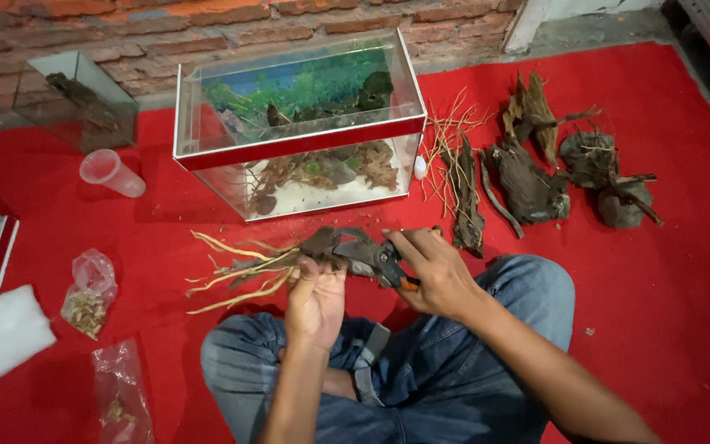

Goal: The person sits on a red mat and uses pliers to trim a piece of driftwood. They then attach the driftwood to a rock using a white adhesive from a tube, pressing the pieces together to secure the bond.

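I sit cross-legged in blue jeans on a red carpet (684, 279). My left hand (315, 298) grips a piece of driftwood root (244, 270) with pale, thin branches pointing left. My right hand (431, 273) is closed on pruning shears (374, 256) with orange-tipped handles; the dark blades meet the thick end of the root. Beyond my hands stands a glass aquarium (306, 146) with a red band, holding white sand, rocks and wood against a green plant backdrop.
Several driftwood pieces (527, 181) and a twiggy root (454, 156) lie right of the aquarium. A second small glass tank (76, 99) and a clear plastic cup (111, 173) sit at left, by a brick wall. Plastic bags (88, 292) and white filter pad (2, 333) lie near left.
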